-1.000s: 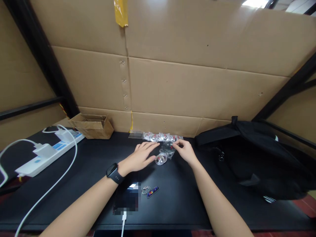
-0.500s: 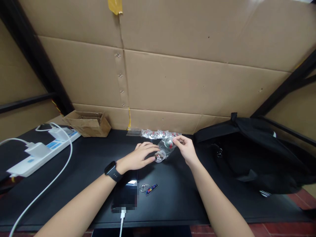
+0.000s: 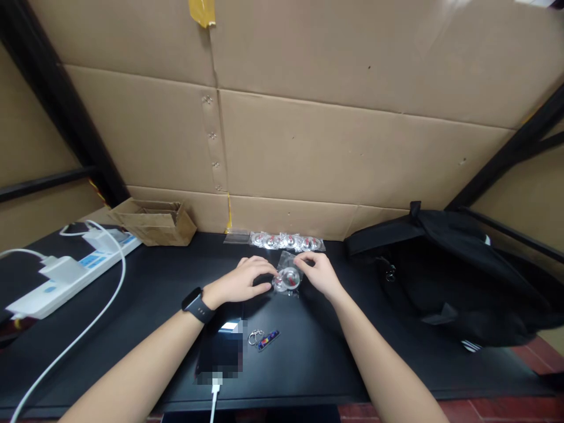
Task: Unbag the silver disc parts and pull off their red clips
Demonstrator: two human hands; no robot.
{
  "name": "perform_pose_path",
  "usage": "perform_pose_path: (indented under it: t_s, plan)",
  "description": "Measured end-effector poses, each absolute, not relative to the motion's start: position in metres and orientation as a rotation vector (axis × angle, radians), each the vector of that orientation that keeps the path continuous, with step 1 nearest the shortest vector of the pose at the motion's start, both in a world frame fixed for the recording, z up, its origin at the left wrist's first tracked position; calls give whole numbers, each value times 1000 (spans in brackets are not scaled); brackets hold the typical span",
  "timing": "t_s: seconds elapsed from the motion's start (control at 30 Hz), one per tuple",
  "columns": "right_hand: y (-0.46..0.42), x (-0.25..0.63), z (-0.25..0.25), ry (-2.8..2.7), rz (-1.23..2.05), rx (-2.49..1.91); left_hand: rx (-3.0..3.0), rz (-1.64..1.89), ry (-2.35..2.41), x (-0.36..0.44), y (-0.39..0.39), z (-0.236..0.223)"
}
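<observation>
Two round clear discs with red marks lie overlapping on the black table. The right one (image 3: 291, 278) is in a clear plastic bag (image 3: 287, 259), and the left one (image 3: 278, 283) is partly under it. My right hand (image 3: 321, 275) pinches the bag's upper right edge between thumb and fingertips. My left hand (image 3: 244, 281), with a dark watch (image 3: 197, 304) on the wrist, has thumb and fingers apart at the left disc's edge. Its fingertips are at or very close to the disc; I cannot tell if they press on it. Behind, several similar bagged discs (image 3: 288, 241) form a row.
A dark phone (image 3: 219, 352) with a white cable and a key ring with a colourful tag (image 3: 268, 340) lie in front. A white power strip (image 3: 73, 285) and cardboard box (image 3: 154, 226) are left. A black bag (image 3: 449, 276) fills the right. Cardboard walls the back.
My right hand has moved down and slightly left, bringing the bagged disc down beside and partly over the other disc. My left hand has stayed nearly in place.
</observation>
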State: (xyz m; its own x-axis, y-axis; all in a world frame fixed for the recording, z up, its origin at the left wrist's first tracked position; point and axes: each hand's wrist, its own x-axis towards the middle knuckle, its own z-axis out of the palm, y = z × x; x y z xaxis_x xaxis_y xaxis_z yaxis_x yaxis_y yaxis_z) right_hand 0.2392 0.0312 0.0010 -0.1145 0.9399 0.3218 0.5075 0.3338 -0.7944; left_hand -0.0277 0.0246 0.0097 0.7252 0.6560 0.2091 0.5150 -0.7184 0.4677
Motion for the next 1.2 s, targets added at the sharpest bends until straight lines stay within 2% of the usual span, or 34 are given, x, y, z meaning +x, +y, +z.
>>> perform_pose_path:
  t_s: [0.2, 0.43, 0.7, 0.87, 1.0, 1.2]
  plan:
    - [28, 236, 10, -1778, 634, -1119, 2521, 559, 903, -27, 24, 12]
    - [23, 234, 17, -1686, 618, -1139, 2454, 684, 796, -23, 22, 10]
    - [24, 236, 16, -1656, 837, -1039, 2340, 887, 800, -24, 20, 15]
    - [26, 233, 11, -1595, 899, -1064, 2604, 972, 1033, -20, 11, 19]
    - [25, 229, 7, -1574, 940, -1121, 2844, 912, 924, -15, 8, 16]
    - [21, 219, 1, -1617, 1023, -1047, 2970, 1076, 914, -11, 12, 9]
